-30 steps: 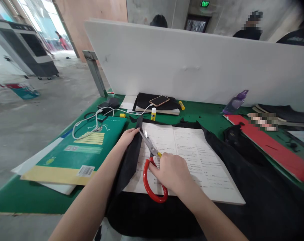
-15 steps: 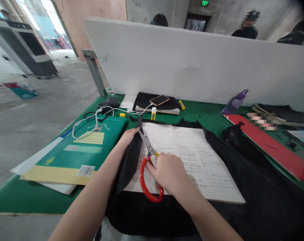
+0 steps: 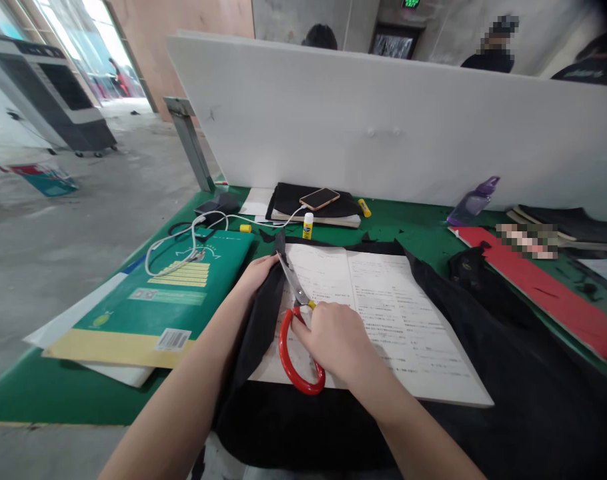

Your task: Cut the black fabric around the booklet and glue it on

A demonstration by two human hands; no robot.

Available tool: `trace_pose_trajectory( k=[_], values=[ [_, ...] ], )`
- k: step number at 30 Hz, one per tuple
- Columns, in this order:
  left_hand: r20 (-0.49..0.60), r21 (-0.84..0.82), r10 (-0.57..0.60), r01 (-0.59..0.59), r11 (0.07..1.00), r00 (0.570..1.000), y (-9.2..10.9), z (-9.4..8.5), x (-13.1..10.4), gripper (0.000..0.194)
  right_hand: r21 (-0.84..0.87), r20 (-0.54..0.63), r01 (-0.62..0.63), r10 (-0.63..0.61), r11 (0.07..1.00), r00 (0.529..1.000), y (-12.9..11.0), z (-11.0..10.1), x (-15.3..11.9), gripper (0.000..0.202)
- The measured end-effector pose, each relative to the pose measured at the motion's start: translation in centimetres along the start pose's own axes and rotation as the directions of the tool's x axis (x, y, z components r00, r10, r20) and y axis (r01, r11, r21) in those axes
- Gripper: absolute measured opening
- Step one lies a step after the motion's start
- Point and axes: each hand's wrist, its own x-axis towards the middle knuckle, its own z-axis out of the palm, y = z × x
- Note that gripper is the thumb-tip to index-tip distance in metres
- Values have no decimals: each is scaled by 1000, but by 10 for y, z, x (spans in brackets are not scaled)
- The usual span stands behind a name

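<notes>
At left the room has a bare concrete floor (image 3: 138,160), on which stand a wheeled grey cabinet (image 3: 68,87) and a bucket (image 3: 46,180) in red and teal. A work table (image 3: 28,393) with a green top fills the foreground; an upright white panel (image 3: 383,133) runs along its far side. At the table's left lies a closed green book (image 3: 128,313) over white papers, with a white cable (image 3: 153,252) looped across it. The left hand (image 3: 257,273) is closed at the fingertips, pinching the raised edge of the black fabric (image 3: 261,333). The scissors (image 3: 306,385) lie over the left page of an open book (image 3: 333,270), their tips at that fabric edge; the right hand (image 3: 336,333) is wrapped around the red handles. The book rests on the fabric, which spreads to the right. Further right are a purple bottle (image 3: 468,205), leaning, and a red board (image 3: 548,300). Count, left to right: one closed green book, one loose yellow cap (image 3: 245,229), one pair of scissors, one upright glue stick (image 3: 308,227), one phone (image 3: 319,199) on a black cover, one open book, one yellow tube (image 3: 365,208) lying down, one bottle, one red board. Three people are partly visible beyond the panel.
</notes>
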Motion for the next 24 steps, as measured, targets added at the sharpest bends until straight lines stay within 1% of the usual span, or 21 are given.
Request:
trace_pose_trajectory(
  k=[5, 12, 16, 20, 24],
  values=[
    [26, -52, -31, 32, 998, 999, -3, -2, 2, 35, -20, -9, 3, -3, 1000, 1000, -1, 0, 2, 57],
    [35, -40, -43, 44, 998, 998, -6, -5, 7, 32, -3, 18, 6, -6, 1000, 1000, 1, -1, 2, 58],
    [9, -12, -70, 70, 997, 998, -5, -4, 8, 31, -4, 13, 8, -8, 1000, 1000, 1, 0, 2, 59],
    [-6, 28, -69, 69, 997, 998, -2, -3, 6, 30, -8, -1, 13, -13, 1000, 1000, 0, -1, 1, 58],
    [-13, 15, -63, 64, 998, 998, -1, -3, 4, 29, 11, 25, 3, -3, 1000, 1000, -1, -3, 0, 56]
  ],
)
